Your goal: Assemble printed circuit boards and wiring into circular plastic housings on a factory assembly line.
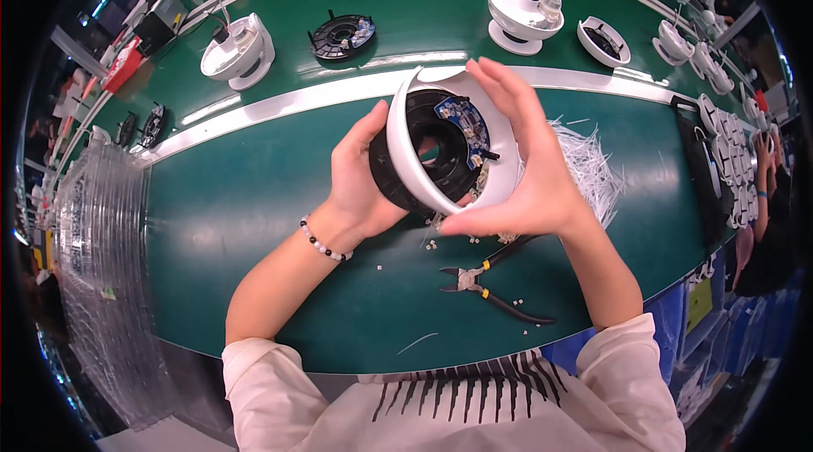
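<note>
Between my two hands, above the green bench, is a round black plastic base (391,166) with a white ring-shaped housing (414,160) fitted against it, both tilted. A blue circuit board (464,126) sits on the black part and shows through the ring. My left hand (360,173) is wrapped round the black base from the left, a beaded bracelet at its wrist. My right hand (538,168) grips the white housing from the right, its fingers over the top and thumb along the bottom. Below them, diagonal cutters (467,279) with black handles lie with jaws apart.
A pile of white cut strips (593,168) lies right of my right hand. Small white bits are scattered around the cutters. Beyond the pale rail stand white camera-like units (525,16) and a black disc (342,35). Clear plastic trays (102,266) are stacked at left; a person's arm shows far right.
</note>
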Available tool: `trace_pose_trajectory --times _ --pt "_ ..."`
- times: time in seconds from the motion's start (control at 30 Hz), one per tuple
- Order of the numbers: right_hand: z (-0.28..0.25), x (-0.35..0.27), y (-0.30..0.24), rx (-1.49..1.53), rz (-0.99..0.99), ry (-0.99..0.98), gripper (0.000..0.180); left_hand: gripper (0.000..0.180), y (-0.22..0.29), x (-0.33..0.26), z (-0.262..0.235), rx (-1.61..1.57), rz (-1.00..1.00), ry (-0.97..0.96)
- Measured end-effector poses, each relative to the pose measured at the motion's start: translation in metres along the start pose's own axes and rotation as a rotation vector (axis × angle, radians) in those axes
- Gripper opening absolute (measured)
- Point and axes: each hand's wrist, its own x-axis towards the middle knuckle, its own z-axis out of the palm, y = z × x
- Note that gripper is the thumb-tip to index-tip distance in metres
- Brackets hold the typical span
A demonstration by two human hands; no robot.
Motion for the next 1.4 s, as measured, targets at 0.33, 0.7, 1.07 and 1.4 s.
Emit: trace_pose_trajectory --times 0.33,0.7,1.07,1.4 --pt "0.009 0.001 -0.018 -0.274 -0.179 -0.055 0.107 0.044 0.003 -0.007 0.014 0.021 0.051 0.108" --pt "0.019 0.009 -0.033 -0.455 -0.22 -0.1 0.107 0.088 0.018 -0.009 -0.004 -0.08 -0.08 -0.231" --pt "0.056 0.008 -0.028 -0.493 -0.181 -0.148 0.106 0.047 0.026 -0.032 -0.018 -0.024 -0.012 -0.068" --pt "0.037 -0.036 -0.019 -0.624 -0.03 -0.005 0.108 0.044 0.017 0.011 -0.011 0.031 -0.119 0.112"
